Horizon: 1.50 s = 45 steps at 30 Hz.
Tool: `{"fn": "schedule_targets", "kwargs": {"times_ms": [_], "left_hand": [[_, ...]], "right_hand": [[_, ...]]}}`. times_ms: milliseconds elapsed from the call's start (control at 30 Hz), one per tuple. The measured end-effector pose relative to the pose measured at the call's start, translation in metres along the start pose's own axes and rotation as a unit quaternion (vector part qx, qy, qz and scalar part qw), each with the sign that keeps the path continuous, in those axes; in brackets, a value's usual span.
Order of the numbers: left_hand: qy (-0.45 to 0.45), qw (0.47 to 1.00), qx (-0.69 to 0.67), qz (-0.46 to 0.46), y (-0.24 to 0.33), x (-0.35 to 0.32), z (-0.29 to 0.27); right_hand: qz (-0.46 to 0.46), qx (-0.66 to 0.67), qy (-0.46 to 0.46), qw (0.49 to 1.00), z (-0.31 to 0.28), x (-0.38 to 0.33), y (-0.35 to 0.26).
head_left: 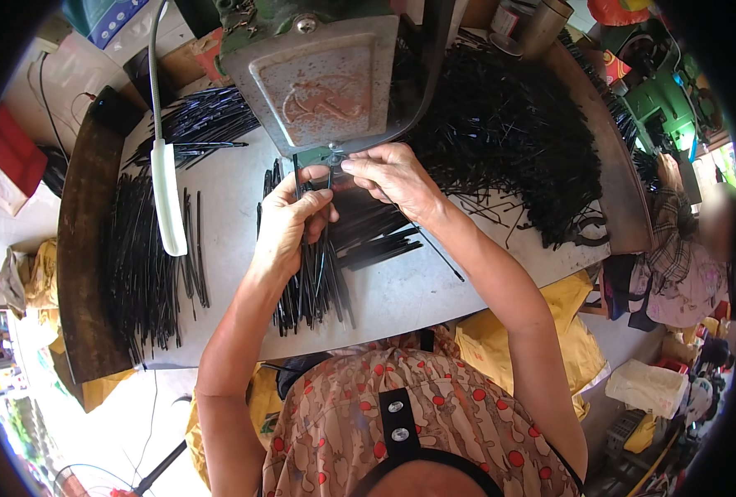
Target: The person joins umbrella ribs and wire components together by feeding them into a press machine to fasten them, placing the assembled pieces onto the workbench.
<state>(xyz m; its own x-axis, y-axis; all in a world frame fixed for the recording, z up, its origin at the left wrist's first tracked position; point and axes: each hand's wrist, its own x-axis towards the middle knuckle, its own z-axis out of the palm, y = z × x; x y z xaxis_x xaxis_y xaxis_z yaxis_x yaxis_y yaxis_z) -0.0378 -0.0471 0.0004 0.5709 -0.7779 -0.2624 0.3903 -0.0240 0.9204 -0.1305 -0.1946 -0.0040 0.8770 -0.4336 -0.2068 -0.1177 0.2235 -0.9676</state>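
Both grips pinch one thin black rod [330, 178] under the press [322, 79]; far-right tangled pile [509, 124] remains, sorted bundles [144, 265] lie left.

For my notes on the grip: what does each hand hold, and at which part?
The left hand grips a bundle of thin black rods near its upper end. The right hand pinches one rod's top end at the press.

I hold a bundle of thin black rods [314, 273] upright-ish — one single rod [331, 176] pinched at the press.
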Motion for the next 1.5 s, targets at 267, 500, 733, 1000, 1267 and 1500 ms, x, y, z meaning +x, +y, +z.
{"fn": "schedule_targets", "kwargs": {"times_ms": [267,500,733,1000,1267,1500], "left_hand": [[0.005,1.0,-0.005,-0.008,0.001,0.0,0.002],[0.005,1.0,-0.007,-0.01,0.0,0.0,0.004],[0.006,1.0,-0.012,0.001,-0.003,0.003,0.001],[0.003,0.999,0.042,-0.004,0.002,0.001,-0.004],[0.009,1.0,0.0,0.017,-0.005,0.002,0.002],[0.04,0.998,-0.008,0.039,-0.012,0.01,0.009]], "right_hand": [[-0.011,0.007,-0.011,1.0,-0.003,0.0,0.001],[-0.002,0.007,-0.01,1.0,0.0,0.0,0.0],[-0.001,-0.012,-0.008,1.0,0.001,0.002,0.002],[0.037,-0.01,0.0,0.999,0.004,-0.007,-0.004],[0.008,0.057,-0.023,0.998,0.006,-0.011,0.002],[-0.026,0.072,-0.006,0.997,0.014,-0.004,0.009]]}}
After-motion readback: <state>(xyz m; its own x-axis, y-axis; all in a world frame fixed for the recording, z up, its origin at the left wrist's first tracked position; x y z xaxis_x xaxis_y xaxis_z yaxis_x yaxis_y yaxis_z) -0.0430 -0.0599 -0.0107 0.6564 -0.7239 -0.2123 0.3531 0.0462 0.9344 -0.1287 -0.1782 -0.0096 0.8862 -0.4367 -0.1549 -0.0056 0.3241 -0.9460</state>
